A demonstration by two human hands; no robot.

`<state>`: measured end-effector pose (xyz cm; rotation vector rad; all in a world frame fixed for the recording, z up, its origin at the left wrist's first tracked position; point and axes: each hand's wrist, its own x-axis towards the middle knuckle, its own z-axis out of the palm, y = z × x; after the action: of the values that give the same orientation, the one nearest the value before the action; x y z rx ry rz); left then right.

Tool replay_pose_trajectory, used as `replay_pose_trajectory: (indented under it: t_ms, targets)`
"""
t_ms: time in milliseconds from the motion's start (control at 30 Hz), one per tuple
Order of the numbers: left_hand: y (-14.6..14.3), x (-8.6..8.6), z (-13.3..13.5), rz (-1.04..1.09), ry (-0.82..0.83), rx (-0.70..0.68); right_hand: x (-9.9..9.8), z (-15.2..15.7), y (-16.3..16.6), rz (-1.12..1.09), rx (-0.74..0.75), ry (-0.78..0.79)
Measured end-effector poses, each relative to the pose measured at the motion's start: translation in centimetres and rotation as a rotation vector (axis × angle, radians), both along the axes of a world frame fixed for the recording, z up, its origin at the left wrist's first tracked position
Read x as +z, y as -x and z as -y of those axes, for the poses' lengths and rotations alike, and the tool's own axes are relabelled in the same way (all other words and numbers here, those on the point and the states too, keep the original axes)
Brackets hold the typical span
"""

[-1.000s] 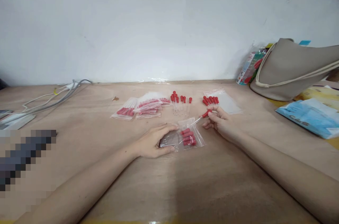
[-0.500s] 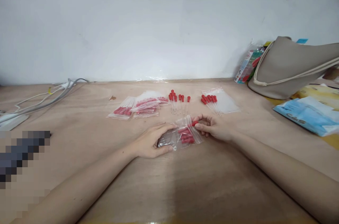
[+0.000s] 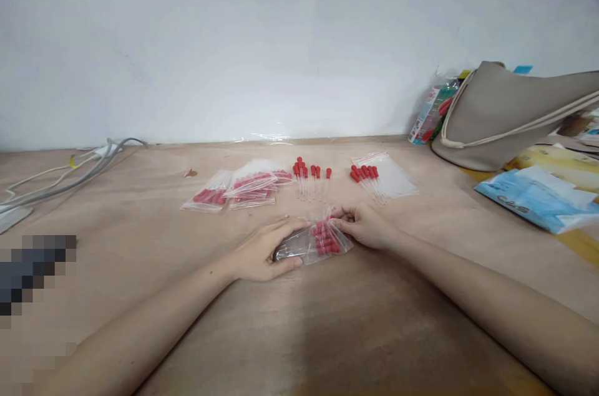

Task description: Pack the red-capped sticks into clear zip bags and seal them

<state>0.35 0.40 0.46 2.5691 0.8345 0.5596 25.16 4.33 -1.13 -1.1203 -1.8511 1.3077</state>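
Note:
A clear zip bag (image 3: 309, 252) holding several droppers with red bulbs (image 3: 327, 246) lies on the table between my hands. My left hand (image 3: 262, 252) curls around its left end, thumb at the near side and fingers at the far side. At the bag's right end, my right hand (image 3: 362, 224) pinches the plastic near the mouth, and a bit of red shows by its fingertips. Beyond it stand loose red-bulbed droppers (image 3: 300, 168) in the middle. More droppers (image 3: 365, 173) lie partly over an unfilled zip bag (image 3: 397, 181) on the right.
Filled zip bags (image 3: 250, 193) are piled left of the loose droppers. Cables (image 3: 93, 165) run along the left side. On the right are a grey bag (image 3: 496, 115), a patterned clear package (image 3: 430, 112) and a blue tissue pack (image 3: 519, 199). A wall (image 3: 234, 40) rises behind.
The dropper at my right fingertips has gone farther into the bag, its bulb now close to the others. My right hand has moved slightly left along the bag's mouth. The view has shifted slightly.

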Motion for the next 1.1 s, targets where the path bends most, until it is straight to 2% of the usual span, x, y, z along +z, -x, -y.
replay_pose_trajectory:
  t_ms: [133,300,467,533,633,700,800,1000,1100]
  targets:
    - [-0.1,0.1,0.1,-0.002,0.003,-0.003,-0.6,-0.1,0.0,0.108,-0.085,-0.058]
    - [-0.2,0.2,0.2,-0.002,0.008,0.016,-0.6,-0.1,0.0,0.057,0.046,-0.096]
    - [-0.1,0.1,0.2,0.008,0.01,0.02,0.2,0.1,-0.1,0.055,0.06,-0.051]
    - [-0.1,0.0,0.2,0.017,0.008,0.022,0.4,0.3,0.0,0.117,0.027,-0.077]
    - [-0.1,0.0,0.2,0.022,-0.001,0.022,0.4,0.4,0.1,0.283,-0.071,-0.21]
    - [-0.2,0.0,0.2,0.018,-0.006,0.024,0.4,0.3,0.1,0.262,-0.105,-0.236]
    - [-0.2,0.1,0.2,0.009,-0.008,0.024,0.4,0.2,0.0,0.1,-0.116,-0.17]
    - [-0.2,0.1,0.2,0.002,0.005,0.027,0.7,0.9,0.4,-0.108,-0.01,0.103]
    - [-0.2,0.2,0.3,0.034,0.034,0.029,0.5,1.2,0.8,-0.205,-0.019,0.201]
